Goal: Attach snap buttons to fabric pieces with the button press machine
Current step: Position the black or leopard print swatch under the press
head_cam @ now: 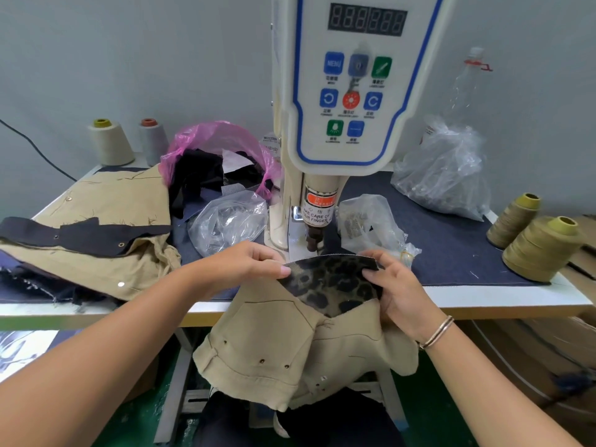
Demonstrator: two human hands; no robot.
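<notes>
A tan fabric piece (277,343) with a leopard-print lining (332,279) hangs over the table's front edge, several snap parts showing near its lower hem. My left hand (248,259) pinches the lining's upper left edge. My right hand (396,285) grips its right edge with thumb on top. The lining's top edge lies just in front of the press machine's punch (312,240). The white machine (348,91) with its button panel rises directly behind.
A pile of tan and navy fabric pieces (96,240) lies at the left. Clear bags of snap parts (229,221) (371,224) flank the machine; a pink bag (219,146) and a large clear bag (445,175) sit behind. Thread cones (541,250) stand at the right, others (111,141) at the back left.
</notes>
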